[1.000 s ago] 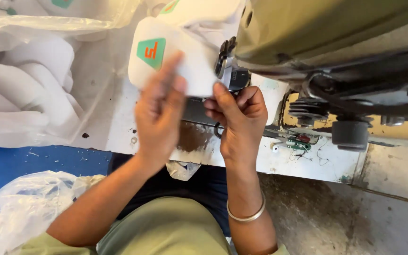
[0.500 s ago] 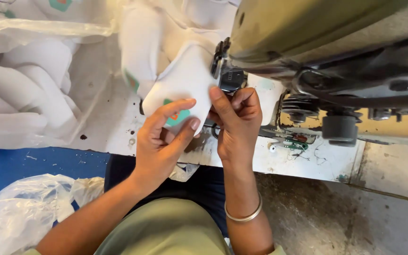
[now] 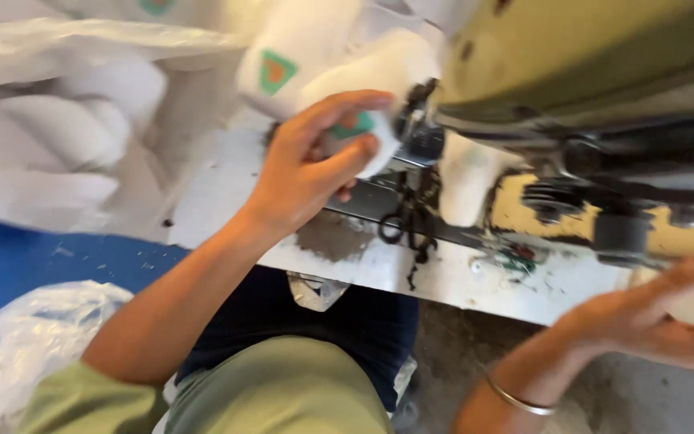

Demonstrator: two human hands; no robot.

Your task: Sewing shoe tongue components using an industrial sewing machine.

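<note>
Since half a second ago, the right hand (image 3: 652, 321) has left the work and swung out to the lower right of the frame, while the left hand (image 3: 311, 165) alone now presses the piece at the needle. The view has also shifted closer and blurred.

The left hand, at centre frame, is curled with fingers (image 3: 339, 108) bent over a soft white fabric piece with a green and orange patch (image 3: 367, 128), pinching it against the dark needle area of the olive-green sewing machine (image 3: 572, 72). The piece sits at upper centre, just left of the machine head, above the scuffed white tabletop (image 3: 451, 277). A second white piece with the same kind of patch (image 3: 279, 72) lies just behind it, towards the upper left.

The right hand is flat, fingers stretched out and loosely apart; whether it holds anything I cannot tell. One thin metal bangle (image 3: 516, 398) circles its wrist. One crumpled clear plastic bag (image 3: 38, 337) sits at lower left.
</note>
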